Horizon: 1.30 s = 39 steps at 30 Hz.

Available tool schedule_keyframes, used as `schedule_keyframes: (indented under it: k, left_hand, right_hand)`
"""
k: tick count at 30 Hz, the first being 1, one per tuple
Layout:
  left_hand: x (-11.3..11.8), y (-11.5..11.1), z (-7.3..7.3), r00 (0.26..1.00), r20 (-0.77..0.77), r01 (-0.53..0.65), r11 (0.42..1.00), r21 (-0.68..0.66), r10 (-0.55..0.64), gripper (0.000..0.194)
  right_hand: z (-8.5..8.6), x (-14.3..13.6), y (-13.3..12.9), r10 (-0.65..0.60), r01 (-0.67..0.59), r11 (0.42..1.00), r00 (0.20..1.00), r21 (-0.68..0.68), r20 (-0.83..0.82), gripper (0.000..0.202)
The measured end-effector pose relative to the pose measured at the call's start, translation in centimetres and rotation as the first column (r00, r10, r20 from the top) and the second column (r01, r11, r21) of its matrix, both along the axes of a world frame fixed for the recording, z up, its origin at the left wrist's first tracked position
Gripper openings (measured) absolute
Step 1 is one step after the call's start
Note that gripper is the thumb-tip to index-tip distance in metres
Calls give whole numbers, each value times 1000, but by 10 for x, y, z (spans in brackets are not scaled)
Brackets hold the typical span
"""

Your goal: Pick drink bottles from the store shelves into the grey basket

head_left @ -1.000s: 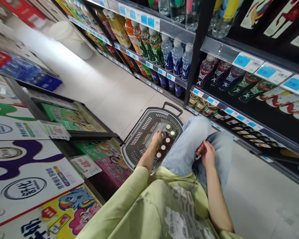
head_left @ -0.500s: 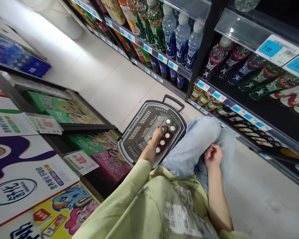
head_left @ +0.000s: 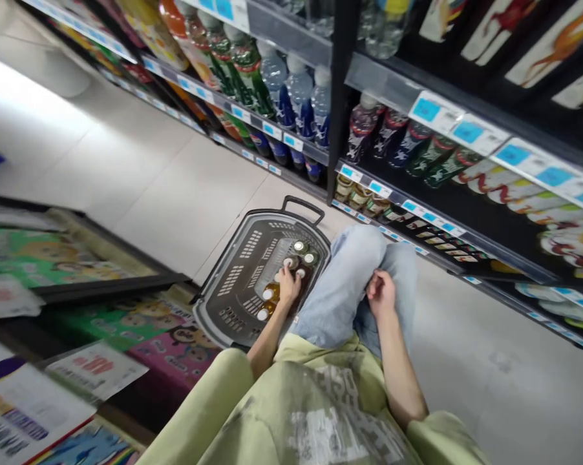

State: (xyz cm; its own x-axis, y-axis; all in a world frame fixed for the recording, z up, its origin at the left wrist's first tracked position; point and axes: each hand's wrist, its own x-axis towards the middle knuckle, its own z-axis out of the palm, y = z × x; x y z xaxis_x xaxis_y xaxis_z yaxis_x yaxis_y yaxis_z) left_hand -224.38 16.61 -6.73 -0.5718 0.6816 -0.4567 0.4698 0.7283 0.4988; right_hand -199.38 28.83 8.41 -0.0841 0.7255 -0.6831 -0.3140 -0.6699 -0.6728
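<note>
A dark grey shopping basket [head_left: 223, 316] with a raised handle stands on the floor to the left of my knees. Inside, several white-capped bottles stand upright in rows, some amber [head_left: 272, 292], some darker. My left hand [head_left: 287, 287] reaches down among them, its fingers bent around the top of a dark bottle [head_left: 291, 262]; part of the grip is hidden. Loosely curled, with nothing seen in it, my right hand [head_left: 381, 294] rests by my jeans-clad knee [head_left: 362, 248].
A drinks shelf [head_left: 311, 152] runs along the far side, with rows of bottles and blue price tags. Small jars [head_left: 359, 197] sit on its lowest level. At left, a display rack [head_left: 141, 287] holds colourful boxes close to the basket. Pale tiles [head_left: 170, 194] cover the floor.
The view has swung right, so the basket and shelves appear further left. My left hand has shifted slightly among the bottles, and amber ones now show beside it. My right hand stays by the knee.
</note>
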Motion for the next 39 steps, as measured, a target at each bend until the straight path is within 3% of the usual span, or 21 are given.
schedule_keyframes:
  k: [3, 5, 7, 10, 13, 15, 19, 23, 28, 33, 36, 39]
  left_hand:
    - [16, -1, 18, 999, 45, 3, 974, 227, -13, 43]
    - [19, 11, 40, 996, 80, 5, 945, 328, -33, 34]
    - [18, 26, 72, 993, 109, 5, 916, 400, -53, 32]
    - [24, 45, 130, 985, 115, 51, 865, 500, -125, 32]
    - [48, 50, 181, 960, 36, 196, 757, 624, -278, 27]
    - [70, 48, 200, 912, -70, 345, 663, 664, -405, 23]
    - [100, 46, 209, 786, -351, 603, 502, 620, -510, 19]
    - [97, 51, 207, 764, -412, 630, 435, 643, -496, 17]
    - [85, 55, 208, 783, -374, 594, 417, 688, -497, 17]
    - [88, 55, 206, 791, -334, 570, 417, 708, -512, 18]
    - [90, 53, 205, 800, -321, 558, 430, 710, -507, 19]
    - [86, 51, 205, 812, -301, 535, 433, 726, -500, 19]
  right_hand:
    - [-1, -4, 0, -12, 12, 1000, 1000, 15, -23, 34]
    - [-1, -5, 1, -10, 11, 999, 999, 35, -44, 35]
    - [1, -5, 0, -6, 11, 998, 998, 63, -68, 36]
    - [4, -6, -1, -6, 18, 994, 993, 106, -119, 35]
    - [5, -7, -3, -4, 28, 990, 986, 140, -167, 34]
    - [5, -7, -3, -3, 33, 986, 984, 161, -180, 33]
    - [7, -7, -3, -39, 79, 975, 982, 209, -186, 34]
    - [11, -8, -4, -41, 89, 970, 977, 227, -208, 36]
    - [14, -8, -3, -31, 82, 971, 975, 227, -219, 37]
    - [12, -8, -3, -53, 98, 967, 980, 237, -190, 39]
    - [12, -3, 5, -57, 77, 953, 995, 293, -78, 41]
    - [18, 11, 34, -55, 6, 913, 993, 408, 108, 43]
